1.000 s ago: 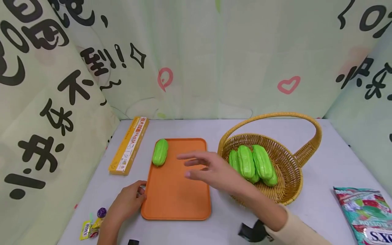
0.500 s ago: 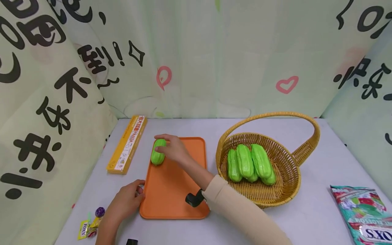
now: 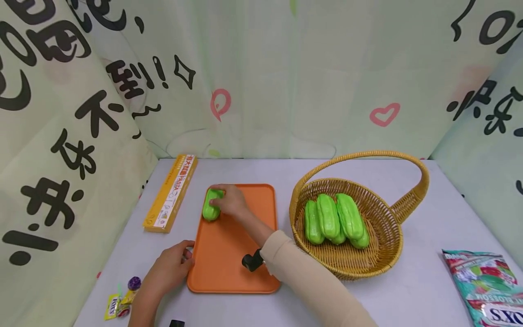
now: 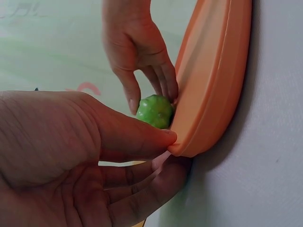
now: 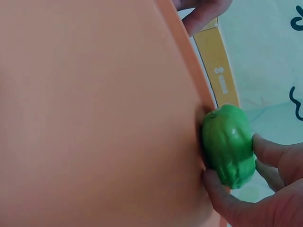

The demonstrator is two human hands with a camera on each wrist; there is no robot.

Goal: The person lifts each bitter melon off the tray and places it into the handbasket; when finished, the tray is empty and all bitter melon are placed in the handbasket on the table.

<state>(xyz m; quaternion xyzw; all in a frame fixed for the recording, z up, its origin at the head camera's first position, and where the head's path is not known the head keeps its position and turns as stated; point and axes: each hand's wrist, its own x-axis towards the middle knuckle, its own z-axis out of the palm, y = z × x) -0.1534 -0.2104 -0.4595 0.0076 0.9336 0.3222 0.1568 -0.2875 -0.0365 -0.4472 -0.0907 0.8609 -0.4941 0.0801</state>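
An orange tray [image 3: 234, 268] lies on the table, its left rim pinched by my left hand [image 3: 169, 268]; in the left wrist view the thumb [image 4: 142, 137] is on the rim and the fingers are beneath. At the tray's far left corner rests a ribbed, glossy green bitter melon [image 3: 210, 210]. My right hand [image 3: 232, 202] grips it from above, with thumb and fingers on opposite sides in the right wrist view. Several similar bitter melons [image 3: 328, 213] sit together in the wicker basket [image 3: 386, 254] to the right.
A yellow pasta box [image 3: 171, 195] lies left of the tray. Small wrapped candies [image 3: 122, 299] are by the left forearm. A teal snack bag [image 3: 482, 286] lies at the right edge. The basket's tall handle [image 3: 363, 154] arches up. Printed curtains surround the table.
My right hand has travelled left from near the basket to the bitter melon on the tray and closed its fingers around it. The left hand has stayed at the tray rim.
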